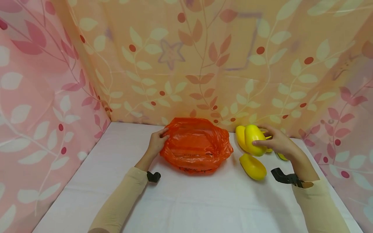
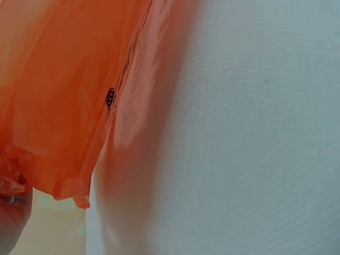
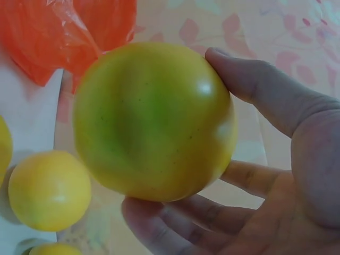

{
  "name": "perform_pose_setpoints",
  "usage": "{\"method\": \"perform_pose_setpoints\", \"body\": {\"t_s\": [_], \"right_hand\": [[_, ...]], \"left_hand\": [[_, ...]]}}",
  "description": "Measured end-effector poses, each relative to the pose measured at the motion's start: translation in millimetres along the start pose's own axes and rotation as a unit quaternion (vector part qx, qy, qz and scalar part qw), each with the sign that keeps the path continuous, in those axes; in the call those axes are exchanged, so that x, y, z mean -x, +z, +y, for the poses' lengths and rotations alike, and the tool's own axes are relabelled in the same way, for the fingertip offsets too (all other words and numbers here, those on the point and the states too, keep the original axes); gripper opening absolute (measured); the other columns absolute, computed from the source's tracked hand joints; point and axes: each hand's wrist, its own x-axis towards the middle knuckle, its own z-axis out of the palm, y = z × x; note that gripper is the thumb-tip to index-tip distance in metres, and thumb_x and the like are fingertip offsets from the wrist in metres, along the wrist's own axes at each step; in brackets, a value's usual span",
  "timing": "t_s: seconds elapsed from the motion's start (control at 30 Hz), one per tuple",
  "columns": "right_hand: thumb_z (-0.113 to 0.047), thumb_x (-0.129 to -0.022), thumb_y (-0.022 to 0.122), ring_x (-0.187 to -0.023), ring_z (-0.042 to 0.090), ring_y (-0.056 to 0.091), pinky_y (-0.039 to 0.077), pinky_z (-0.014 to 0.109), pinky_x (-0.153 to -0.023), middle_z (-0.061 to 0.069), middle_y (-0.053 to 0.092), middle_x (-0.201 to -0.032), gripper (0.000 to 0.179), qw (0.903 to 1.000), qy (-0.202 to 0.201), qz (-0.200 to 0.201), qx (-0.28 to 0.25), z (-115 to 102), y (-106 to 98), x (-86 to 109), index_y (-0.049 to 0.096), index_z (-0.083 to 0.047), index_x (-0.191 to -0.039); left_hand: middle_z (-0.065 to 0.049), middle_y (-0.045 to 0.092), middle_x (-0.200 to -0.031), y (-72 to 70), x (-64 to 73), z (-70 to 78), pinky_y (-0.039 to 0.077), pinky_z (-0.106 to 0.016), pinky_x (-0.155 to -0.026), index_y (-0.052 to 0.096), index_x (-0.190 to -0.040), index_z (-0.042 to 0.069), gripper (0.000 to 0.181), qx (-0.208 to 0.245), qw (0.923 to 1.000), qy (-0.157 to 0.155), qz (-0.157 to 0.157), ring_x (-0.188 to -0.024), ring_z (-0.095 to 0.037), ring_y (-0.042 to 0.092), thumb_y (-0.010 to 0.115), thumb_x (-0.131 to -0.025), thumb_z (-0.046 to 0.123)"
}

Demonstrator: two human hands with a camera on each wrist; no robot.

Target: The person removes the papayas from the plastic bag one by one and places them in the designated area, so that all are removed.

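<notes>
An orange-red plastic bag (image 1: 193,142) lies on the table with its mouth spread wide toward me. My left hand (image 1: 157,142) pinches the bag's left rim; in the left wrist view only part of that hand (image 2: 15,220) shows, at the crumpled edge. To the right of the bag my right hand (image 1: 276,142) grips a smooth yellow mango (image 1: 254,139), thumb on one side and fingers on the other. The right wrist view shows the mango's (image 3: 154,122) rounded end, tinged green. Beside it are another yellow mango (image 1: 241,137) and a nearer one (image 1: 253,167).
Partly hidden behind my right hand are more yellow pieces and a green-yellow one (image 1: 282,156). The white-covered table (image 1: 186,204) is bounded by a patterned orange curtain (image 1: 175,64) behind and pink curtains (image 1: 35,106) at the sides.
</notes>
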Motion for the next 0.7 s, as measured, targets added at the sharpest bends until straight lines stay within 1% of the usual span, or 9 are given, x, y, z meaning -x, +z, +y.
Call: {"method": "perform_pose_setpoints", "body": {"t_s": [0.07, 0.17, 0.27, 0.37, 0.57, 0.7], "right_hand": [[-0.041, -0.087, 0.070, -0.106, 0.040, 0.055, 0.057, 0.044, -0.083, 0.033, 0.044, -0.132, 0.083, 1.0000, 0.000, 0.004, -0.001, 2.6, -0.8, 1.7, 0.028, -0.012, -0.152], [-0.040, -0.088, 0.070, -0.106, 0.040, 0.054, 0.056, 0.038, -0.080, 0.034, 0.045, -0.131, 0.083, 0.9999, -0.006, 0.011, 0.004, 7.8, -1.7, 3.6, 0.027, -0.012, -0.153], [-0.040, -0.088, 0.070, -0.108, 0.041, 0.052, 0.055, 0.036, -0.080, 0.034, 0.044, -0.131, 0.085, 0.9999, -0.006, 0.014, 0.007, 13.2, -2.1, 5.7, 0.025, -0.011, -0.154], [-0.041, -0.089, 0.069, -0.111, 0.043, 0.051, 0.056, 0.040, -0.082, 0.034, 0.043, -0.133, 0.086, 0.9998, -0.003, 0.016, 0.009, 19.3, -2.9, 7.9, 0.023, -0.011, -0.155], [-0.042, -0.090, 0.067, -0.114, 0.048, 0.049, 0.056, 0.051, -0.085, 0.036, 0.041, -0.135, 0.083, 0.9996, 0.003, 0.024, 0.016, 29.9, -5.0, 11.8, 0.025, -0.011, -0.155], [-0.041, -0.090, 0.067, -0.114, 0.049, 0.049, 0.056, 0.053, -0.085, 0.037, 0.041, -0.135, 0.082, 0.9994, 0.006, 0.028, 0.017, 37.1, -5.9, 14.0, 0.026, -0.010, -0.154]], "left_hand": [[-0.021, 0.053, -0.141, 0.3, -0.3, -0.7, 0.044, -0.045, -0.108, 0.056, -0.135, 0.000, 0.043, -0.001, 1.0000, 0.002, -0.001, -0.134, -0.031, 0.048, 0.061, -0.093, 0.003], [-0.020, 0.053, -0.141, 0.6, -0.4, -1.4, 0.043, -0.044, -0.109, 0.056, -0.136, 0.000, 0.043, -0.001, 1.0000, 0.001, -0.001, -0.135, -0.030, 0.047, 0.061, -0.093, 0.004], [-0.020, 0.053, -0.141, 0.8, -0.1, -1.8, 0.043, -0.044, -0.109, 0.055, -0.136, 0.000, 0.043, -0.002, 1.0000, 0.000, -0.002, -0.135, -0.030, 0.047, 0.061, -0.093, 0.003], [-0.021, 0.053, -0.141, 0.7, 0.6, -1.6, 0.043, -0.045, -0.109, 0.055, -0.136, -0.001, 0.043, -0.003, 1.0000, 0.000, -0.003, -0.135, -0.031, 0.047, 0.060, -0.094, 0.003], [-0.021, 0.054, -0.140, 0.8, 1.3, -1.9, 0.043, -0.045, -0.109, 0.056, -0.136, -0.001, 0.043, -0.002, 1.0000, -0.001, 0.000, -0.134, -0.031, 0.048, 0.061, -0.094, 0.004], [-0.021, 0.055, -0.139, 1.4, 2.1, -3.8, 0.044, -0.045, -0.108, 0.056, -0.135, 0.000, 0.042, 0.000, 1.0000, -0.007, 0.003, -0.133, -0.030, 0.049, 0.061, -0.093, 0.004]]}}
